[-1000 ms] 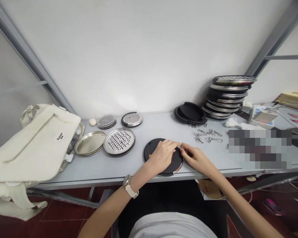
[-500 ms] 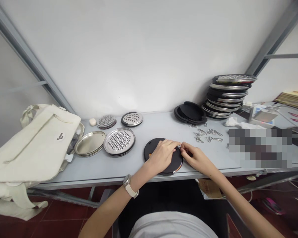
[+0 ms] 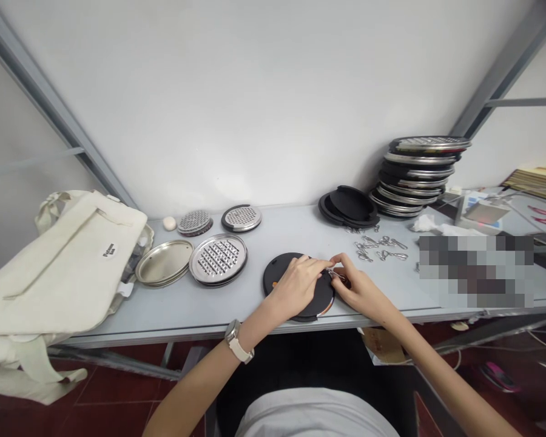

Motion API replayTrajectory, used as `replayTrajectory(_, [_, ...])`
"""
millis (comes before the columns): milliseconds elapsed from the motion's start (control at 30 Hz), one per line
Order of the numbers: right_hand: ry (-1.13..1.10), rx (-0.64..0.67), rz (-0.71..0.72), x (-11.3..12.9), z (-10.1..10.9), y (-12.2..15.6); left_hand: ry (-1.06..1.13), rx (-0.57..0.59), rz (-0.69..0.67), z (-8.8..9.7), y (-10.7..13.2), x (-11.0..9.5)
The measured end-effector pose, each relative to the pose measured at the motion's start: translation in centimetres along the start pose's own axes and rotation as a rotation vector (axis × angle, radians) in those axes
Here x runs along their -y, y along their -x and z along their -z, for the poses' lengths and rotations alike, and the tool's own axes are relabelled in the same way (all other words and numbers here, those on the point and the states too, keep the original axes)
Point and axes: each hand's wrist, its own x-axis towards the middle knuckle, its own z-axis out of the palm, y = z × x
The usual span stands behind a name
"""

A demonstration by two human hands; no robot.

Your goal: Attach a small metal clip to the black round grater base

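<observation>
A round black disc [image 3: 279, 265] with a small orange mark and a shiny rim section lies near the table's front edge. Across its top rests my left hand [image 3: 296, 282], pressing it down, fingers reaching to the right edge. There my right hand [image 3: 352, 284] pinches a small metal wire clasp [image 3: 335, 274] against the disc's edge. Fingertips of both hands meet at the clasp, and whether it is attached is hidden. Several loose wire clasps [image 3: 384, 247] are scattered behind my right hand.
Left of the disc lie perforated metal graters [image 3: 219, 260], plain metal discs [image 3: 164, 263] and a cream bag [image 3: 68, 267]. Black round trays [image 3: 353, 206] sit at the back, beside a tall leaning stack of graters [image 3: 421, 176]. Farther right is a white box [image 3: 485, 212].
My right hand's thumb and index finger have spread and bent more, so more of the wire clasp shows between them. My left hand and the disc stay put.
</observation>
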Motion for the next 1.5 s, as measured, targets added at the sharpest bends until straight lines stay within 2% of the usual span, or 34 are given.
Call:
replayTrajectory(233, [0.001, -0.016, 0.01, 0.08, 0.08, -0.04, -0.029, 0.007, 0.008, 0.01, -0.07, -0.02])
replayTrajectory(500, [0.006, -0.051, 0.046, 0.1, -0.02, 0.17, -0.054, -0.038, 0.032, -0.11, -0.06, -0.12])
replayTrajectory(800, [0.034, -0.013, 0.121, 0.34, -0.35, 0.45, -0.071, -0.045, 0.001, 0.14, -0.03, -0.29])
replayTrajectory(1167, [0.151, -0.056, 0.087, 0.45, -0.18, 0.28, -0.189, -0.04, 0.053, -0.31, -0.19, -0.03])
replayTrajectory(1500, [0.164, -0.119, 0.009, 0.05, -0.15, 0.07, -0.091, -0.129, 0.104, -0.64, -0.06, 0.17])
